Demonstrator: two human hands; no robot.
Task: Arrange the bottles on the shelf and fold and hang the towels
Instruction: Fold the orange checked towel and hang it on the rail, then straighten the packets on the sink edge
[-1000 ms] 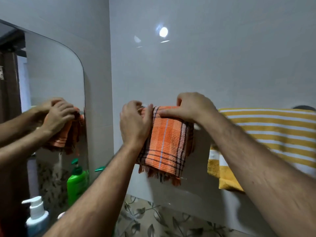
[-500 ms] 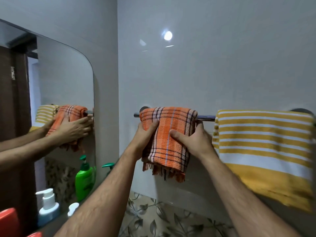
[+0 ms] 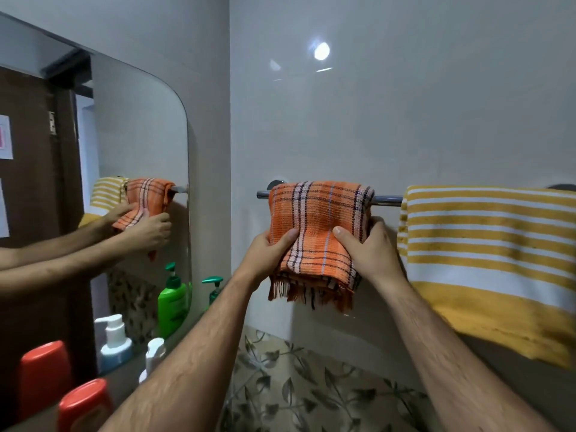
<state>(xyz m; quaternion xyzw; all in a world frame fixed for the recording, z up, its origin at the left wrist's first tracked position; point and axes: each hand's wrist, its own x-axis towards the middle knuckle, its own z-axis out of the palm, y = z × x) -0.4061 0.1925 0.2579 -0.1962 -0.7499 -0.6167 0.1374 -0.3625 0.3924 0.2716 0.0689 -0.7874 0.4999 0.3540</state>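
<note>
both hands have dropped from the upper half of the orange plaid towel (image 3: 314, 232) to its lower half since the earlier frame, and the camera now shows more of the shelf below the mirror.

towel position: the orange plaid towel is folded and draped over the chrome towel bar (image 3: 386, 200), near the bar's left end. its fringed hem hangs below both hands.

left hand (image 3: 265, 257): grips the towel's lower left edge, thumb laid across the front of the cloth, fingers hidden behind it.

right hand (image 3: 371, 254): grips the towel's lower right edge, thumb on the front face, fingers curled round the back.

adjacent item: a yellow and white striped towel (image 3: 489, 257) hangs on the same bar, just beside the orange one on its right, not touching it.

shelf area, lower left: a green pump bottle (image 3: 213, 288), a white pump bottle (image 3: 154, 353) and a red cap (image 3: 84, 403) stand along the mirror (image 3: 140, 135), partly hidden by the left forearm. the mirror reflects the hands and both towels.
</note>
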